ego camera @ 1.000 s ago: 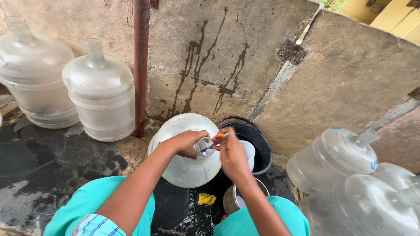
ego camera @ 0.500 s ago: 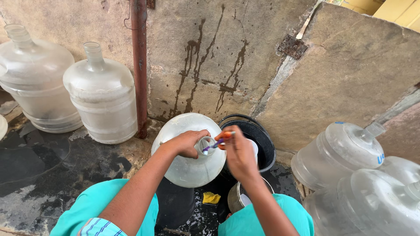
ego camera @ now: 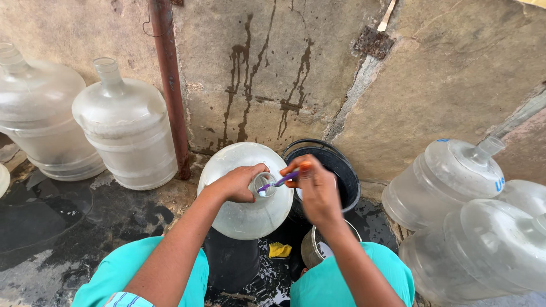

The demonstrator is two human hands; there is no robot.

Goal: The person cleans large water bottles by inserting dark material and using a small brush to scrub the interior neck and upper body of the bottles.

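Stained concrete wall, left hand [ego camera: 239,183] gripping jug neck [ego camera: 263,185], right hand [ego camera: 315,187] clasping toothbrush [ego camera: 278,182]

The left hand [ego camera: 239,183] holds the neck of a clear water jug [ego camera: 245,199]; the right hand [ego camera: 316,189] pushes a purple toothbrush [ego camera: 277,182] into its mouth.

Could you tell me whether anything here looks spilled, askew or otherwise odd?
Yes. Dark streaks run down the wall, the ground is wet, and two water jugs at right lie tipped over. The left hand grips the jug neck; the right hand holds a toothbrush.
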